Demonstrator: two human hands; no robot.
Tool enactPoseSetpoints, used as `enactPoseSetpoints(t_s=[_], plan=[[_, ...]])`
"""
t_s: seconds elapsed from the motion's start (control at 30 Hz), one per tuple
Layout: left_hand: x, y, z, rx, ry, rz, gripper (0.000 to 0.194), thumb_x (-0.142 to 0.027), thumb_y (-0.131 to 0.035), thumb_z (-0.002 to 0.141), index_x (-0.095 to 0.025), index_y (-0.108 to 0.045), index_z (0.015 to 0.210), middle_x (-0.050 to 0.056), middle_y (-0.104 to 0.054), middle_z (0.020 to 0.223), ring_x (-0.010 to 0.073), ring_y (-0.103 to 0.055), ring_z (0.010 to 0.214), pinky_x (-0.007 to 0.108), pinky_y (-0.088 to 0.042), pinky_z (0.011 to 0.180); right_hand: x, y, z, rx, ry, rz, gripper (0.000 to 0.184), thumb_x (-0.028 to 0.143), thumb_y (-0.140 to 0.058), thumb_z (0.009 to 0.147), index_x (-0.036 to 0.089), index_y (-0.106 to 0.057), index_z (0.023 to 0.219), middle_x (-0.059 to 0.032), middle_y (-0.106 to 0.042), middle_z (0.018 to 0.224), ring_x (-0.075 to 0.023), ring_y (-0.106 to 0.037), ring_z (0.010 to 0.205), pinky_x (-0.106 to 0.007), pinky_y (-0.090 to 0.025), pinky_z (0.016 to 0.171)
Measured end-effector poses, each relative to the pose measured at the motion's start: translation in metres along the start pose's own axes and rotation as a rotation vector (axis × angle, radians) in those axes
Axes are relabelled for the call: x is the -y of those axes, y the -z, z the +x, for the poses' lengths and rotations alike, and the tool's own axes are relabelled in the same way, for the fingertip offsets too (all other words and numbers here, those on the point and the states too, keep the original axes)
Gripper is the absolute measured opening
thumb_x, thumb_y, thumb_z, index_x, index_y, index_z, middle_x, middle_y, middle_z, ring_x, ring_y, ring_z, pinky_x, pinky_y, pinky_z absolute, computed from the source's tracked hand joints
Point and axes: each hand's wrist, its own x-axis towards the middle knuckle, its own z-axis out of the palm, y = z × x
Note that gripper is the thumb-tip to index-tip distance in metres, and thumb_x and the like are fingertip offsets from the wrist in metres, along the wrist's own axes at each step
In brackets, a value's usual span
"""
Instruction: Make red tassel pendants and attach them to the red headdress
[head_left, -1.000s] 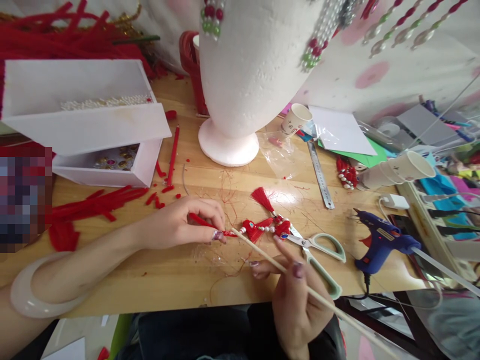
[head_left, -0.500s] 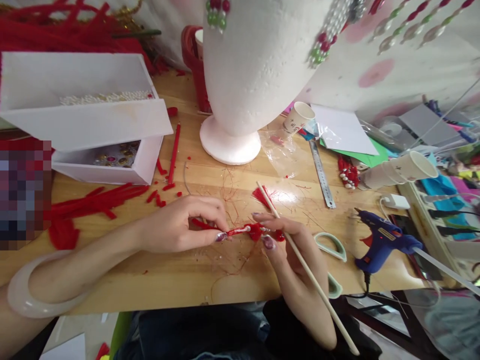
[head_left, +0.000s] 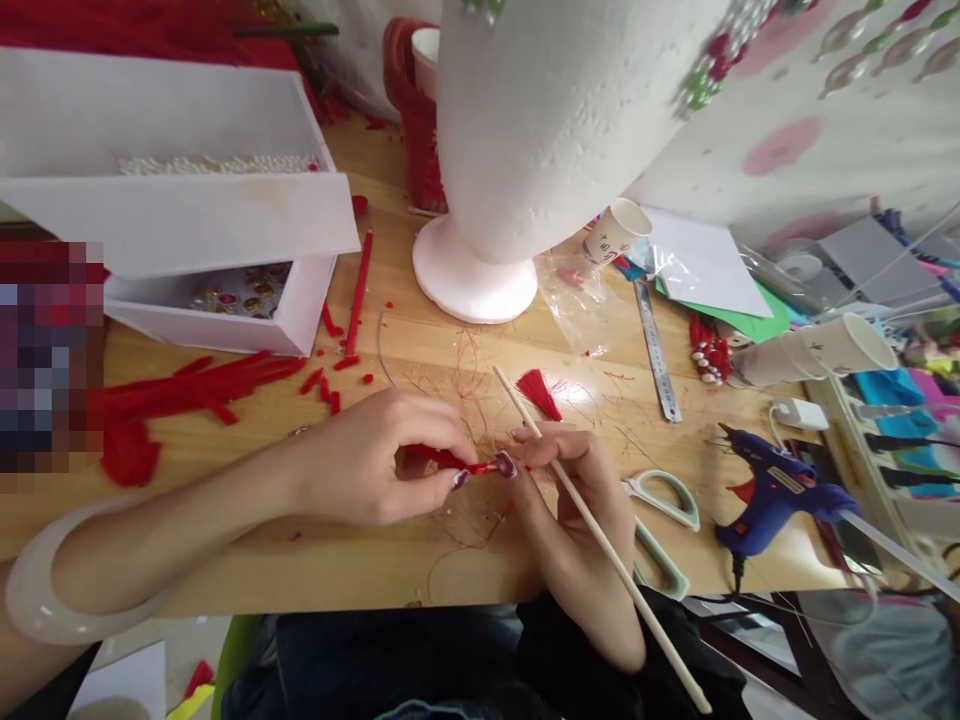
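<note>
My left hand point(head_left: 375, 460) pinches a thin red fuzzy stem point(head_left: 482, 467) between thumb and fingertips, with part of it inside the curled fingers. The thumb and index finger of my right hand point(head_left: 581, 500) close on the stem's other end and hide it. A pale wooden stick point(head_left: 622, 575) lies across the same right hand, tucked through the fingers and slanting down to the right. Just beyond the right fingertips is a red tassel point(head_left: 538, 393) on the table, among loose red threads.
Scissors point(head_left: 670, 500) and a blue glue gun point(head_left: 784, 490) lie to the right. A white foam head stand point(head_left: 480, 275) rises behind my hands, with a steel ruler point(head_left: 655, 350) beyond it. At left are white boxes point(head_left: 300, 315) and red fuzzy strips point(head_left: 202, 385).
My right thumb and fingers have moved left along the stem, close to the left fingertips, covering its white and red section. The tassel shows more fully. The view has shifted slightly.
</note>
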Motion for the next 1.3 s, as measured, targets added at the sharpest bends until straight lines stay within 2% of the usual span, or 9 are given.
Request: enactPoseSetpoints(t_s=[0.17, 0.27, 0.43, 0.6, 0.7, 0.83, 0.97, 1.1, 1.3], plan=[[-0.004, -0.004, 0.002, -0.007, 0.109, -0.062, 0.014, -0.025, -0.059, 0.086, -0.018, -0.071, 0.087, 0.0, -0.068, 0.078, 0.0128, -0.059, 0.069, 0.024, -0.043, 0.065, -0.002, -0.003, -0.001, -0.028, 0.059, -0.01, 0.016, 0.01, -0.061, 0.086, 0.024, -0.053, 0.087, -0.003, -0.06, 0.094, -0.0214, -0.059, 0.107, -0.04, -0.047, 0.091], [-0.005, -0.006, 0.003, -0.024, 0.181, -0.112, 0.018, -0.032, -0.06, 0.089, -0.018, -0.069, 0.082, 0.0, -0.07, 0.079, 0.014, -0.062, 0.074, 0.025, -0.045, 0.068, -0.004, -0.001, -0.003, -0.008, 0.1, -0.032, 0.019, 0.008, -0.062, 0.085, 0.025, -0.052, 0.089, -0.0034, -0.06, 0.093, -0.0228, -0.057, 0.109, -0.043, -0.047, 0.093], [-0.004, -0.012, 0.004, -0.064, 0.27, -0.244, 0.02, -0.038, -0.065, 0.087, -0.019, -0.068, 0.081, -0.001, -0.071, 0.079, 0.0137, -0.063, 0.074, 0.025, -0.047, 0.068, -0.006, -0.003, -0.006, -0.024, 0.092, -0.049, 0.019, 0.009, -0.062, 0.086, 0.025, -0.054, 0.091, -0.0042, -0.063, 0.099, -0.0222, -0.058, 0.111, -0.043, -0.047, 0.096], [-0.005, -0.012, 0.004, -0.114, 0.26, -0.273, 0.014, -0.028, -0.066, 0.085, -0.018, -0.067, 0.075, -0.002, -0.069, 0.075, 0.0118, -0.061, 0.07, 0.023, -0.045, 0.065, -0.002, -0.007, -0.005, -0.066, -0.006, 0.056, 0.009, 0.018, -0.064, 0.09, 0.024, -0.059, 0.095, -0.0037, -0.065, 0.099, -0.0198, -0.064, 0.106, -0.032, -0.054, 0.083], [-0.004, -0.01, 0.004, -0.145, 0.245, -0.236, 0.012, -0.024, -0.067, 0.085, -0.018, -0.068, 0.074, -0.003, -0.07, 0.074, 0.0115, -0.061, 0.07, 0.023, -0.045, 0.065, 0.0, -0.005, -0.003, -0.105, -0.028, 0.101, 0.005, 0.021, -0.06, 0.094, 0.024, -0.059, 0.098, -0.0019, -0.07, 0.093, -0.0168, -0.068, 0.099, -0.031, -0.055, 0.085], [-0.003, -0.011, 0.004, -0.167, 0.195, -0.175, 0.013, -0.025, -0.069, 0.085, -0.019, -0.07, 0.074, -0.003, -0.071, 0.074, 0.0115, -0.063, 0.07, 0.024, -0.045, 0.068, 0.002, -0.004, 0.003, -0.117, -0.06, 0.125, 0.005, 0.023, -0.061, 0.094, 0.023, -0.059, 0.098, -0.0035, -0.074, 0.101, -0.0158, -0.071, 0.095, -0.03, -0.056, 0.081], [-0.005, -0.016, 0.003, -0.173, 0.118, -0.094, 0.012, -0.026, -0.072, 0.085, -0.019, -0.071, 0.075, -0.002, -0.072, 0.075, 0.0125, -0.064, 0.072, 0.025, -0.046, 0.073, 0.005, -0.008, 0.01, -0.067, -0.202, 0.373, 0.021, 0.021, -0.073, 0.084, 0.023, -0.052, 0.088, -0.0002, -0.075, 0.091, -0.0152, -0.072, 0.086, -0.027, -0.057, 0.074], [-0.006, -0.019, 0.001, -0.181, 0.121, -0.035, 0.014, -0.027, -0.069, 0.087, -0.018, -0.069, 0.077, -0.001, -0.072, 0.077, 0.0135, -0.064, 0.075, 0.026, -0.046, 0.073, 0.009, -0.009, 0.017, -0.002, -0.266, 0.656, 0.028, 0.02, -0.075, 0.081, 0.024, -0.047, 0.085, 0.0072, -0.065, 0.075, -0.011, -0.068, 0.069, -0.024, -0.057, 0.067], [0.002, -0.015, 0.002, -0.271, 0.223, 0.028, 0.015, -0.03, -0.065, 0.087, -0.02, -0.065, 0.077, -0.001, -0.07, 0.08, 0.0144, -0.062, 0.075, 0.025, -0.046, 0.069, 0.014, 0.02, 0.021, 0.013, -0.35, 0.776, 0.028, 0.023, -0.079, 0.077, 0.023, -0.052, 0.085, 0.0087, -0.055, 0.072, -0.0049, -0.059, 0.055, -0.016, -0.054, 0.056]])
